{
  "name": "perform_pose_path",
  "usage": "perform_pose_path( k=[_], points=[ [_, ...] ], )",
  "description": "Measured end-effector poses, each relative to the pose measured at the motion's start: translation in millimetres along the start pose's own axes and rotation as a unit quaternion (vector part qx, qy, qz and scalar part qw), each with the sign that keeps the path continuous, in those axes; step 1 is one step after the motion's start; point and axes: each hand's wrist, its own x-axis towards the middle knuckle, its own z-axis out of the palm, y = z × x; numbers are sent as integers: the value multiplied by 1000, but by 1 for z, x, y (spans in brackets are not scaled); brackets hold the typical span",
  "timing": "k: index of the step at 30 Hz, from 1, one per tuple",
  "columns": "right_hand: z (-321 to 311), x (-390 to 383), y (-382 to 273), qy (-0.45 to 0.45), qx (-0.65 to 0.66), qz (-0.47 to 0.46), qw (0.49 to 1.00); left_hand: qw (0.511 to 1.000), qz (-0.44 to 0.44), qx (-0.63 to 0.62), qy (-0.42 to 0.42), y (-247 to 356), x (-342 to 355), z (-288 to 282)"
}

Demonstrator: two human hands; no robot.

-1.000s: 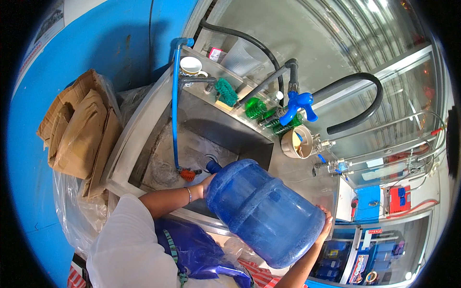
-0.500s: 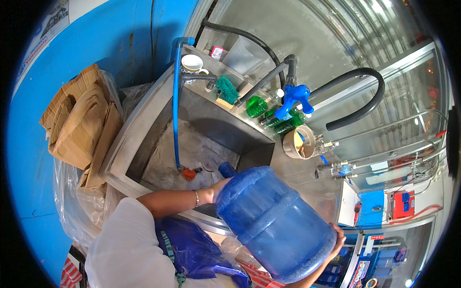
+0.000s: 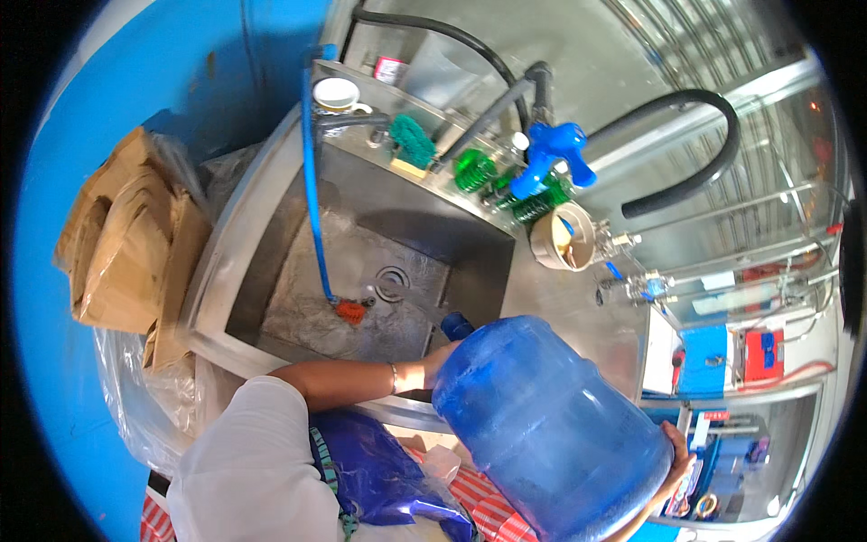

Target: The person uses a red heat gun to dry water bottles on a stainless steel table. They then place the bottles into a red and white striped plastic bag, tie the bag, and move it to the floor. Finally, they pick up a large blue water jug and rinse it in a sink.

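Note:
A large translucent blue water jug [image 3: 551, 425] lies tilted across my two hands at the near edge of the steel sink [image 3: 397, 203]. Its narrow neck points up and left over the basin, near the drain [image 3: 391, 283]. My left hand [image 3: 430, 369] grips the jug beside the neck, with most of its fingers hidden behind the plastic. At the opposite end, my right hand [image 3: 675, 461] is wrapped round the edge of the base. A thin blue hose [image 3: 312, 194] hangs into the sink and ends in an orange piece [image 3: 350, 312] by the drain.
Along the back ledge stand a white mug [image 3: 336, 94], a green scrub brush [image 3: 413, 140], green bottles [image 3: 474, 170] and a beige bowl [image 3: 545, 244]. A blue-handled tap [image 3: 555, 158] with a black hose [image 3: 713, 176] rises there. Folded cardboard [image 3: 131, 248] leans left of the sink.
The jug has shifted to the right with both hands still on it, its neck now farther from the orange hose end. My view has tilted slightly, and the drain shows more clearly.

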Motion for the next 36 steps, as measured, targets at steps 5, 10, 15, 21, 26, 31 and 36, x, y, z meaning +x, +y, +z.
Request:
perform_pose_path(
  k=[5, 10, 15, 21, 26, 31, 36],
  points=[
    [-12, 25, 14, -20, 29, 87, 996, 972, -21, 227, 54, 11, 16, -2],
    [-21, 51, 41, -22, 50, 101, 993, 855, -98, 485, 157, 22, 38, -19],
    [-25, 64, 53, -41, 70, 121, 989, 724, -131, 656, 168, 51, 46, -51],
    [-22, 70, 49, -32, 69, 128, 989, 516, -52, 840, 160, 110, 9, -130],
    [-14, 74, 41, -31, 18, 103, 994, 453, -251, 855, -10, 80, -33, -183],
    [-4, 71, 28, -34, 15, 116, 993, 319, -243, 910, -102, 4, -20, -235],
    [1, 74, 12, -52, -32, 129, 990, 432, -238, 870, 8, -46, -4, -305]
  ],
)
